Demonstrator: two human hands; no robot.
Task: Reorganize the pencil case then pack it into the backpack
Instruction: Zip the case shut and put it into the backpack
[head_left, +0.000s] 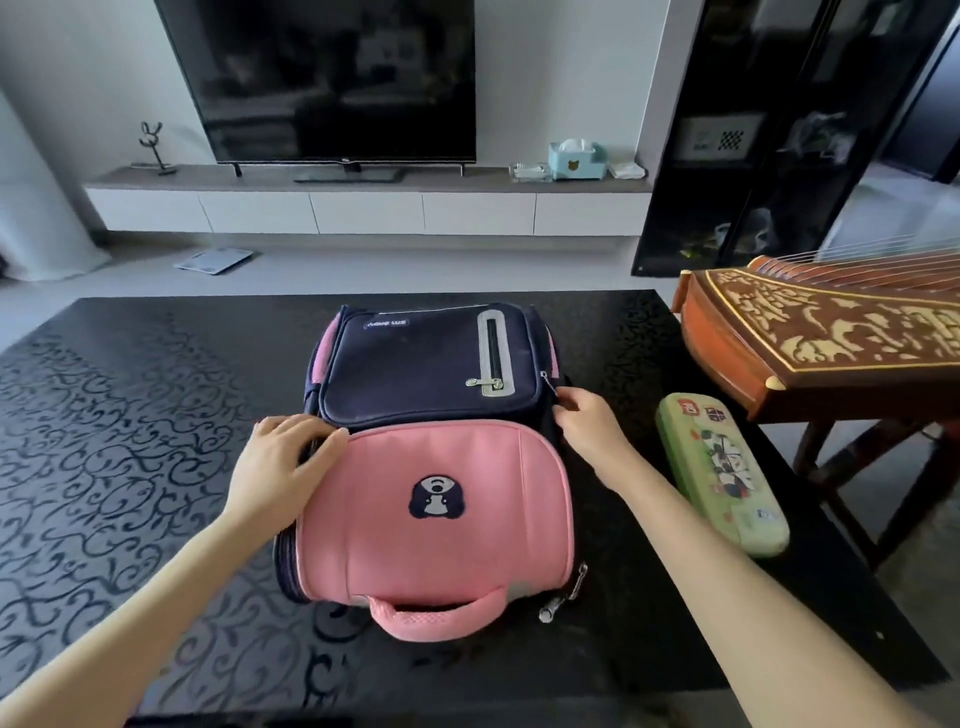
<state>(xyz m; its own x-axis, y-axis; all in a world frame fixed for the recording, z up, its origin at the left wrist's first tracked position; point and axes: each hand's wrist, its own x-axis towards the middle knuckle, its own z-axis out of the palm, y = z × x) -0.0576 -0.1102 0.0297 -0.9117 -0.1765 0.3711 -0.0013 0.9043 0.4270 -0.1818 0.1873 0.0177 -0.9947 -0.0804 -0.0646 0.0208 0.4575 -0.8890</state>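
Note:
A pink and navy backpack (436, 499) lies flat on the black table (130, 415), handle toward me, its zips closed. My left hand (283, 457) rests flat on the backpack's left side where the pink flap meets the navy pocket. My right hand (589, 421) touches the backpack's right edge, its fingertips pinched at a zipper pull (548, 382). A green pencil case (722, 473) with printed pictures lies shut on the table to the right of the backpack, apart from both hands.
A wooden zither (810, 338) on a stand sits beyond the table's right edge, close to the pencil case. Behind the table are a television (332, 78), a low white cabinet (363, 208) and a dark glass cupboard (769, 135).

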